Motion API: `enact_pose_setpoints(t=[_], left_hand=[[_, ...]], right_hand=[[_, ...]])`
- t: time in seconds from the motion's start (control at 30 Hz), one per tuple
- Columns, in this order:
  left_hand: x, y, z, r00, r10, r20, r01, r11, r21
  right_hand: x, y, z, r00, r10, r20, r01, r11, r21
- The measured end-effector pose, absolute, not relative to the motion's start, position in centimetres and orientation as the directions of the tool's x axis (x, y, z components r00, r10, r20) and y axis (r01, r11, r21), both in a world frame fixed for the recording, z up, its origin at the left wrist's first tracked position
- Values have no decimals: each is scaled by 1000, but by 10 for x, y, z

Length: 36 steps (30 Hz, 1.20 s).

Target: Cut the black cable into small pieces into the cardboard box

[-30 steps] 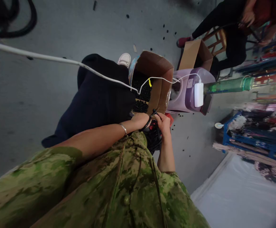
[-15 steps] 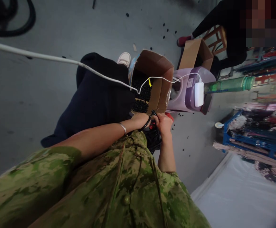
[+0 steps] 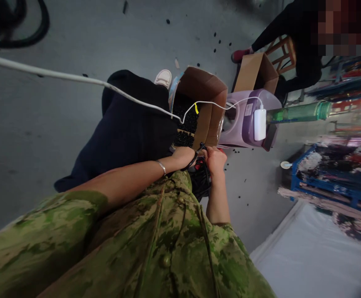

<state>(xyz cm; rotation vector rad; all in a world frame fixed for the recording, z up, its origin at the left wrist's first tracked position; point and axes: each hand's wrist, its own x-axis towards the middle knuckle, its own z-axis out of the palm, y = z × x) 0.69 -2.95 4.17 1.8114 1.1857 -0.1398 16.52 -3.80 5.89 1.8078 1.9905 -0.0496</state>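
Note:
A thin black looped cord or tool (image 3: 191,161) lies by the fingers of my left hand (image 3: 183,157), which are closed round it. My right hand (image 3: 216,160), a little to the right, is closed on a small black piece whose shape is hard to make out. The two hands almost meet just below a cardboard box (image 3: 209,124) that holds many small black parts (image 3: 185,138). Beneath the hands is a dark bundle of black strands (image 3: 200,182), with something red beside it.
A purple and white plastic stool (image 3: 245,124) carries a white power bank (image 3: 260,124) and a green bottle (image 3: 307,111). A white cable (image 3: 137,99) crosses in front. Another person sits at upper right by a second box (image 3: 250,72). Blue rack (image 3: 332,184) at right.
My right hand has turned slightly, with its fingers drawn in more. My left hand has hardly moved.

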Motion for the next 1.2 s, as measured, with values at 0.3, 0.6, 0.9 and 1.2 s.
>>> enact_pose_setpoints(t=[0.3, 0.6, 0.9, 1.2], left_hand=[[9, -26, 40, 506, 579, -639, 792, -18, 611], [8, -26, 41, 508, 566, -649, 794, -16, 608], [8, -29, 39, 531, 632, -564, 776, -96, 624], [8, -28, 40, 529, 629, -570, 768, -70, 636]], right_hand=[[161, -44, 54, -14, 941, -339, 970, 95, 225], [163, -50, 52, -112, 948, -297, 964, 176, 199], [161, -44, 52, -130, 939, -318, 949, 211, 234], [165, -50, 42, -147, 960, -240, 950, 204, 234]])
